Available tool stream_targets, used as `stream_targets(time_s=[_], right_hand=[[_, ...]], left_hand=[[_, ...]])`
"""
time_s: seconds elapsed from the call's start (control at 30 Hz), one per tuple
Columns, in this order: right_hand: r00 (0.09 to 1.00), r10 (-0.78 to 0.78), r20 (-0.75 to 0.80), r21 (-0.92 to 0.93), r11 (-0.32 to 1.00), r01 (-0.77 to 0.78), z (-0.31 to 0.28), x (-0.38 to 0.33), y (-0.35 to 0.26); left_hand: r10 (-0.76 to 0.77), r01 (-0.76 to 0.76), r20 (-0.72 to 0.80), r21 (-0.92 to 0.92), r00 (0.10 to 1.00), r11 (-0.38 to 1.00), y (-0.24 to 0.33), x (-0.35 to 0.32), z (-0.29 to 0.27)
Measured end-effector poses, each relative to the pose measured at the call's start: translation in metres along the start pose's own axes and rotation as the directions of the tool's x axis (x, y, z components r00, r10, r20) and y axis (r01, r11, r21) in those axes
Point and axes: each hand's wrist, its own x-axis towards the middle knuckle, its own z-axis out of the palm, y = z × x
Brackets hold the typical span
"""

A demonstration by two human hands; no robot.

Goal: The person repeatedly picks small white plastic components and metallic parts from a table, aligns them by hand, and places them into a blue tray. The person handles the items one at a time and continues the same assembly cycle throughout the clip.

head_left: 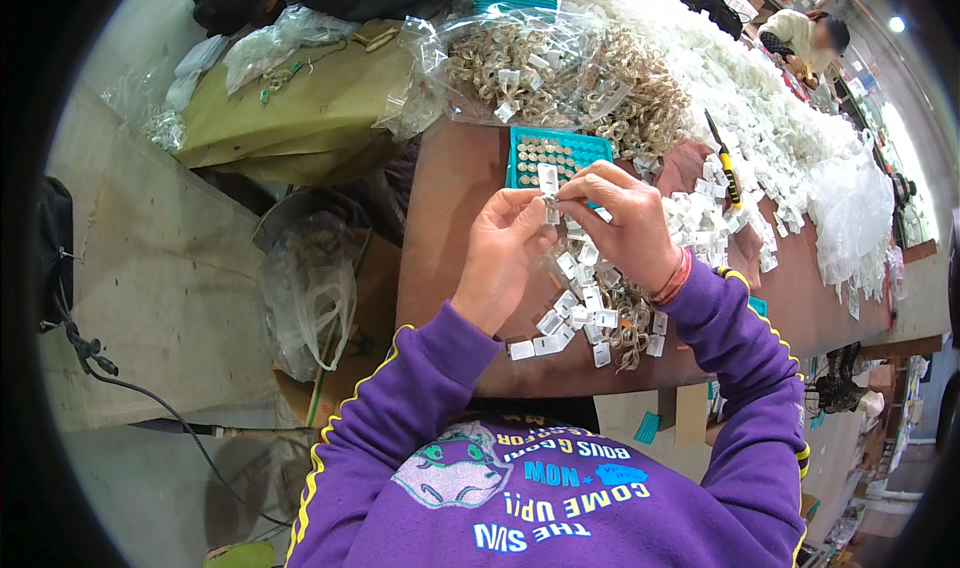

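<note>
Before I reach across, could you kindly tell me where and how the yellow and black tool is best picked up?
I'd take the yellow and black tool by its thicker handle, coming from the near side of the table: that end points toward the person, while the narrow dark end points away, toward the big white heap.

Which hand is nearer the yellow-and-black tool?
Right. The right hand is to the left of the yellow-and-black tool; the left hand is farther left.

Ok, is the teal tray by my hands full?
Only partly: round pieces sit toward the left of the tray, while its right side looks bare.
</note>
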Motion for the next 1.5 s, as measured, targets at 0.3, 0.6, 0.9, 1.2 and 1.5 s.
stream_targets(time_s=[0.3, 0.6, 0.9, 1.2, 1.5], right_hand=[[0.980, 0.145, 0.133, 0.041, 0.988, -0.151, -0.001, 0.002, -0.003], [0.981, -0.193, -0.022, -0.202, 0.962, 0.185, 0.011, -0.014, -0.010], [0.762, 0.532, 0.369, 0.504, 0.575, -0.645, -0.033, -0.007, -0.020], [0.977, -0.101, -0.186, -0.102, 0.991, 0.083, -0.011, -0.031, -0.053], [0.945, -0.327, 0.014, -0.308, 0.898, 0.315, -0.010, -0.030, -0.064]], left_hand=[[-0.002, 0.004, -0.058, 0.033, 0.998, 0.999, 0.000, -0.004, 0.002], [-0.068, 0.064, -0.011, -0.214, 0.998, 0.975, 0.005, -0.008, 0.005], [-0.148, 0.159, 0.127, -0.083, 0.981, 0.984, 0.005, -0.017, 0.020], [-0.215, 0.263, 0.277, -0.147, 0.937, 0.954, 0.015, -0.043, 0.023], [-0.217, 0.270, 0.224, -0.242, 0.950, 0.932, 0.017, -0.058, 0.023]])
